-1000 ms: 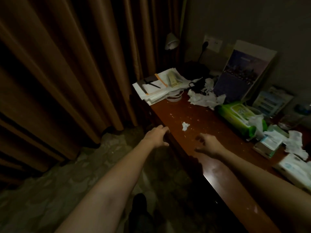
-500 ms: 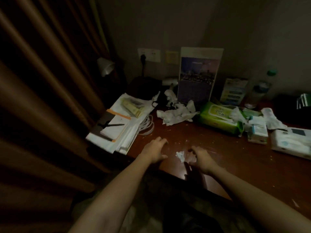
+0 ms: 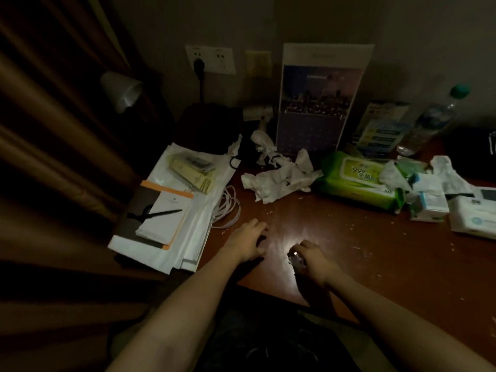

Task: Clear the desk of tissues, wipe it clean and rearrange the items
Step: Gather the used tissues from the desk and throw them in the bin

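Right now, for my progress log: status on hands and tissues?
Right hand pinches small tissue scrap. Left hand open on desk. Crumpled tissue pile lies beyond, unobstructed.

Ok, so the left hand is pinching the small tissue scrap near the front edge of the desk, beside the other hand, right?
No, the head view shows the right hand pinching the small tissue scrap near the front edge of the desk. The left hand rests beside it, fingers on the desk, holding nothing.

The right hand [image 3: 313,260] mostly hides the tissue scrap [image 3: 294,260].
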A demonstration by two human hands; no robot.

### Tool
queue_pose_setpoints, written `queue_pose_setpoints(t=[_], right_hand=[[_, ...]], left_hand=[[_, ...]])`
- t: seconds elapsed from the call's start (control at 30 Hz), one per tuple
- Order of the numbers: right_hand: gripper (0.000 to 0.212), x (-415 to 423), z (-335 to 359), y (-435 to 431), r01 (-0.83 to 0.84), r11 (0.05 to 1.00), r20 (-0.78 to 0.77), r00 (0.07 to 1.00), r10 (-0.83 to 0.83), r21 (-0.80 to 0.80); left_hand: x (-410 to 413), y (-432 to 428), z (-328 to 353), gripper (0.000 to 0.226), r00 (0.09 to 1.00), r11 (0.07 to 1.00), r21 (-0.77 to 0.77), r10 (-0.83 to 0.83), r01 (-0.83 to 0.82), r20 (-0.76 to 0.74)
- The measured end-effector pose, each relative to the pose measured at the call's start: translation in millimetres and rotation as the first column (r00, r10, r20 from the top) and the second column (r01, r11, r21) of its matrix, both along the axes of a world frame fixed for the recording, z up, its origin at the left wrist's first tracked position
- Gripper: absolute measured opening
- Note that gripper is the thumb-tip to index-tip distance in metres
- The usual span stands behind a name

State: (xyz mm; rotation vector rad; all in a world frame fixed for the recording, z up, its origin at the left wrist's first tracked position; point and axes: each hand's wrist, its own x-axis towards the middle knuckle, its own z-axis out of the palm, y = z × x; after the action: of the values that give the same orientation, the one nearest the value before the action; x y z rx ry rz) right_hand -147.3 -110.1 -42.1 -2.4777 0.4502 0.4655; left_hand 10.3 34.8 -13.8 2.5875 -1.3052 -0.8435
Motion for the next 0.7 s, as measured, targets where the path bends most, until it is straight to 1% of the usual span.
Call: queue_pose_setpoints(t=[0.13, 0.27, 0.37, 0.4, 0.47, 0.5, 0.6, 0.7], right_hand=[[0.016, 5.4, -5.0, 7.8, 0.134, 0.991, 0.021, 0.991, -0.134, -0.008], [0.015, 7.4, -7.7, 13.0, 0.260, 0.965, -0.031, 0.965, -0.262, -0.037], [0.014, 12.9, -2.9, 11.1, 0.308, 0.951, -0.079, 0.948, -0.309, -0.022], [0.012, 15.9, -0.1, 10.7, 0.325, 0.946, -0.071, 0.943, -0.325, -0.020], [0.006, 25.3, 5.3, 8.6, 0.373, 0.928, -0.013, 0.928, -0.374, -0.015], [0.006, 32.6, 8.5, 6.7, 0.395, 0.919, 0.019, 0.919, -0.395, -0.009], [0.005, 63.7, 22.4, -8.2, 0.400, 0.916, 0.092, 0.912, -0.399, 0.006], [0.019, 97.6, 38.4, -29.2, 0.418, 0.907, 0.185, 0.889, -0.418, 0.038]], left_hand=[[22.3, -15.0, -3.9, 0.063, 0.997, 0.997, -0.018, -0.077, 0.076, -0.019], [39.2, -22.3, -7.6, 0.064, 0.987, 0.988, -0.027, -0.155, 0.154, -0.050], [50.8, -24.9, -9.1, 0.063, 0.981, 0.982, -0.057, -0.184, 0.180, -0.066], [55.0, -25.7, -8.7, 0.062, 0.979, 0.980, -0.072, -0.191, 0.185, -0.074], [65.0, -28.3, -8.2, 0.060, 0.976, 0.975, -0.108, -0.204, 0.195, -0.079], [70.5, -30.1, -7.8, 0.059, 0.975, 0.972, -0.125, -0.208, 0.198, -0.079], [88.0, -37.3, -3.3, 0.054, 0.981, 0.968, -0.186, -0.186, 0.172, -0.061], [106.5, -46.0, 0.1, 0.053, 0.986, 0.964, -0.217, -0.164, 0.154, -0.030]])
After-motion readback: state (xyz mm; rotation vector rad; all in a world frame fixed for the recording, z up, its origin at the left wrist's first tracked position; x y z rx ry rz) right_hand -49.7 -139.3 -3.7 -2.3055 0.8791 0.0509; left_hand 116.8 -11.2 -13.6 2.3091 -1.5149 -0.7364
